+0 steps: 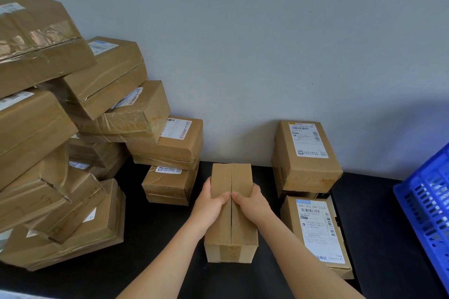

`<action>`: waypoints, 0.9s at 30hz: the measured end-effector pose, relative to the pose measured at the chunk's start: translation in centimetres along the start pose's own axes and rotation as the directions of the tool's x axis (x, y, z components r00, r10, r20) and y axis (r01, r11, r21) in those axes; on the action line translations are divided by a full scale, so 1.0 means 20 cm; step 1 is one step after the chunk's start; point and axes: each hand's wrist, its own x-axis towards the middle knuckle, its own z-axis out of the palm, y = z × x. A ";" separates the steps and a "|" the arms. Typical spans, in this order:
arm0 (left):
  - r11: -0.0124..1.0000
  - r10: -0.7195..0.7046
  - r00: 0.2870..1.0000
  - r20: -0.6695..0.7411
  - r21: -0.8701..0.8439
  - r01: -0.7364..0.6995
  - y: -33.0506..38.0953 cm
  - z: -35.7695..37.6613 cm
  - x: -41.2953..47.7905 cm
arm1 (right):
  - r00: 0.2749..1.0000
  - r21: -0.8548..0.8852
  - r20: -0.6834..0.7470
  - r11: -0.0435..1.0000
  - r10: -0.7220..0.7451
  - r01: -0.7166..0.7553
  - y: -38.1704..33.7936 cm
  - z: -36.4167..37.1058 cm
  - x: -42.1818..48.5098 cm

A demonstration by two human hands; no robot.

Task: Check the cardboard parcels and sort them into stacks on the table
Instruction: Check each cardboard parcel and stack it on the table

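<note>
The left grip [210,201] and right grip [251,201] clasp a parcel [230,230] from either side, thumbs meeting on its top seam, fingers hidden down its flanks. It sits on the surface [158,238]. Left of them, a pile [60,141] runs off-frame; right, a blue crate [427,213] is cut off.

Leaning parcel pile [60,143] crowding left, labelled stack [307,167] right, bare table [150,245] between.

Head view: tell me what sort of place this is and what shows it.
Probably a parcel-sorting or mailroom bench: a heap of taped cardboard parcels bearing shipping labels, a labelled stack against the wall, and a blue plastic crate at the right.
</note>
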 end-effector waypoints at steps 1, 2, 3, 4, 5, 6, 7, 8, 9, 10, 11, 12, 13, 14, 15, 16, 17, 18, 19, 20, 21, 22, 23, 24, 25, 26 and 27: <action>1.000 0.001 1.000 -0.003 0.001 -0.001 0.00 0.00 0.00 | 1.000 -0.009 0.000 1.000 -0.003 0.003 0.00 0.00 0.00; 1.000 0.005 1.000 -0.005 0.003 -0.005 0.00 0.00 0.00 | 1.000 -0.019 -0.003 1.000 -0.008 0.008 0.00 0.00 0.00; 1.000 0.008 1.000 -0.006 0.007 -0.008 0.00 0.00 0.00 | 1.000 -0.028 -0.007 1.000 -0.014 0.013 0.00 0.00 0.00; 1.000 0.012 1.000 -0.006 0.012 -0.011 0.01 0.00 0.00 | 1.000 -0.036 -0.011 0.999 -0.019 0.018 0.00 0.00 0.00; 1.000 0.009 1.000 -0.007 0.016 -0.009 0.01 0.00 0.00 | 1.000 -0.041 -0.015 0.999 -0.019 0.018 0.00 0.00 0.00; 1.000 0.006 1.000 -0.009 0.017 -0.006 0.01 0.00 0.00 | 1.000 -0.047 -0.017 0.999 -0.019 0.018 0.00 0.00 0.00; 1.000 0.002 1.000 -0.011 0.015 -0.002 0.01 0.00 0.00 | 1.000 -0.052 -0.017 0.999 -0.017 0.016 0.00 0.00 0.00; 1.000 -0.002 1.000 -0.015 0.012 0.002 0.01 0.00 0.00 | 1.000 -0.056 -0.016 0.998 -0.014 0.013 0.00 0.00 0.00; 1.000 -0.003 1.000 -0.015 0.010 0.004 0.01 0.00 0.00 | 1.000 -0.058 -0.015 0.998 -0.012 0.012 0.00 0.00 0.00; 1.000 -0.005 1.000 -0.013 0.007 0.005 0.01 0.00 0.00 | 1.000 -0.060 -0.014 0.998 -0.011 0.010 0.00 0.00 0.00; 1.000 -0.007 1.000 -0.010 0.000 0.007 0.01 0.00 0.00 | 1.000 -0.059 -0.012 0.998 -0.009 0.009 0.00 0.00 0.00; 1.000 -0.008 1.000 -0.010 -0.010 0.008 0.01 0.00 0.00 | 1.000 -0.057 -0.010 0.998 -0.007 0.007 -0.01 0.00 -0.01; 1.000 -0.009 1.000 -0.014 -0.020 0.009 0.00 0.00 0.00 | 1.000 -0.054 -0.008 0.999 -0.005 0.005 -0.01 0.00 -0.01; 1.000 -0.009 1.000 -0.022 -0.028 0.008 0.00 0.00 -0.01 | 1.000 -0.049 -0.007 0.999 -0.004 0.003 -0.01 0.00 -0.01; 1.000 -0.006 0.999 -0.034 -0.031 0.005 0.00 0.00 -0.02 | 1.000 -0.045 -0.012 0.999 -0.005 0.005 -0.01 0.00 -0.02; 0.999 -0.007 0.999 -0.045 -0.032 0.006 0.00 0.00 -0.02 | 1.000 -0.040 -0.019 0.999 -0.007 0.006 -0.01 -0.01 -0.02; 0.999 -0.015 0.999 -0.050 -0.037 0.013 -0.01 -0.01 -0.02 | 1.000 -0.038 -0.030 0.999 -0.008 0.007 -0.01 -0.01 -0.02; 0.998 -0.027 0.999 -0.046 -0.051 0.025 -0.01 -0.02 -0.03 | 0.999 -0.039 -0.038 0.999 -0.012 0.011 -0.01 -0.01 -0.02; 0.996 -0.040 0.999 -0.037 -0.077 0.037 -0.01 -0.04 -0.03 | 0.999 -0.045 -0.045 0.999 -0.025 0.023 -0.02 0.00 -0.03; 0.993 -0.055 0.998 -0.022 -0.108 0.052 -0.01 -0.06 -0.04 | 0.997 -0.064 -0.063 0.997 -0.047 0.043 -0.02 0.00 -0.04; 0.988 -0.068 0.998 -0.017 -0.138 0.065 -0.01 -0.08 -0.04 | 0.992 -0.099 -0.097 0.992 -0.086 0.076 -0.03 0.01 -0.05; 0.983 -0.086 0.996 -0.021 -0.164 0.081 -0.01 -0.10 -0.04 | 0.982 -0.147 -0.138 0.983 -0.128 0.108 -0.04 0.02 -0.06; 0.979 -0.101 0.994 -0.039 -0.181 0.092 -0.02 -0.12 -0.04 | 0.968 -0.206 -0.182 0.969 -0.175 0.137 -0.05 0.03 -0.07; 0.979 -0.108 0.992 -0.070 -0.182 0.094 -0.02 -0.13 -0.04 | 0.952 -0.276 -0.215 0.948 -0.219 0.156 -0.07 0.05 -0.08; 0.982 -0.105 0.989 -0.108 -0.168 0.086 -0.03 -0.15 -0.05 | 0.939 -0.350 -0.232 0.922 -0.254 0.163 -0.08 0.07 -0.09; 0.986 -0.095 0.985 -0.142 -0.148 0.074 -0.04 -0.16 -0.05 | 0.931 -0.423 -0.235 0.892 -0.279 0.160 -0.09 0.09 -0.10; 0.989 -0.085 0.982 -0.169 -0.133 0.062 -0.04 -0.16 -0.05 | 0.929 -0.487 -0.224 0.860 -0.295 0.156 -0.10 0.11 -0.11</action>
